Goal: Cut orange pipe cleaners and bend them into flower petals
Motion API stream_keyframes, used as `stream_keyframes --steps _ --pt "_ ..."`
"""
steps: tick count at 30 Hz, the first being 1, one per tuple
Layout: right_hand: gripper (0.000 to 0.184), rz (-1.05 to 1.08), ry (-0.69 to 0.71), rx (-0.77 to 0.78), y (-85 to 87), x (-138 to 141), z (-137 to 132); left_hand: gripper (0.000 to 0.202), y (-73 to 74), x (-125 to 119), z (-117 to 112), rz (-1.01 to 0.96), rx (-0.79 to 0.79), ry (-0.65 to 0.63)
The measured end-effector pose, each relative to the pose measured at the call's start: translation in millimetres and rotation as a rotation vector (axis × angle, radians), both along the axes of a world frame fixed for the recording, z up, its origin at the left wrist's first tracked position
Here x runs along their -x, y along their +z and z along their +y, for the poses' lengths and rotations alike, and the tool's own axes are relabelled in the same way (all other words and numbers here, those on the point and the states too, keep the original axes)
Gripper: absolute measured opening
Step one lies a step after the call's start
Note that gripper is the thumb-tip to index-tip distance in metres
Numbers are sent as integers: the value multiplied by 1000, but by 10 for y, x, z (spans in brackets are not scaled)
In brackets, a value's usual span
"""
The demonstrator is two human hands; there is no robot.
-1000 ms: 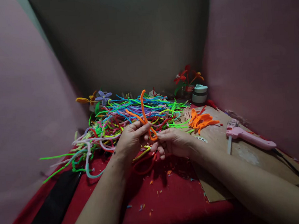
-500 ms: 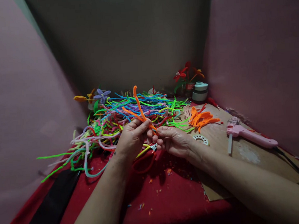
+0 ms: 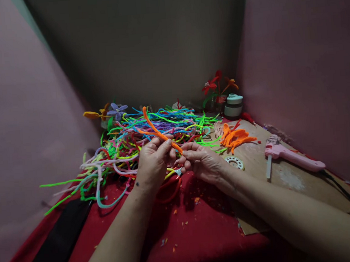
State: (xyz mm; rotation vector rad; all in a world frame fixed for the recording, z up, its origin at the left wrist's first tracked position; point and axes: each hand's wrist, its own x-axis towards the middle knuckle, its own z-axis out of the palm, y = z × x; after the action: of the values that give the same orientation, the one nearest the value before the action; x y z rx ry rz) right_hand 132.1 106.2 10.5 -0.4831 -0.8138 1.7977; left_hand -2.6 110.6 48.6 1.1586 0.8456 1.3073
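My left hand [image 3: 153, 163] and my right hand [image 3: 202, 161] meet over a red cloth [image 3: 194, 226], both pinched on a bent orange pipe cleaner [image 3: 155, 130]. Its two free ends slant up and to the left from my fingers. Just behind it lies a big tangled heap of pipe cleaners [image 3: 139, 144] in many colours. Red-handled scissors [image 3: 170, 186] lie on the cloth right under my hands, partly hidden by them.
A cardboard sheet [image 3: 288, 178] on the right carries a pile of orange pieces [image 3: 234, 136], a white ring [image 3: 234, 162] and a pink glue gun [image 3: 289, 158]. Pipe-cleaner flowers [image 3: 217, 87] and a small round jar [image 3: 233, 106] stand at the back. Walls close in on three sides.
The orange pipe cleaner's free ends have tipped from nearly upright down to the left. Both hands moved slightly up and kept their grip.
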Motion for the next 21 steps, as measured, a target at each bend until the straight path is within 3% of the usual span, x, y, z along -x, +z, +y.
stream_keyframes --steps 6,9,12,16,21 --pt "18 -36 -8 -42 19 -34 18 22 -32 -1 -25 110 121 -96" --pt "10 -54 86 20 25 -74 48 22 -58 31 2 132 123 -68" --pt "24 -88 221 56 26 -116 66 21 -54 57 17 160 133 -53" --pt "22 -87 320 72 20 -135 44 18 -22 58 7 151 160 -147" --pt "16 -36 308 129 -10 -109 25 20 -28 35 -11 165 136 -164"
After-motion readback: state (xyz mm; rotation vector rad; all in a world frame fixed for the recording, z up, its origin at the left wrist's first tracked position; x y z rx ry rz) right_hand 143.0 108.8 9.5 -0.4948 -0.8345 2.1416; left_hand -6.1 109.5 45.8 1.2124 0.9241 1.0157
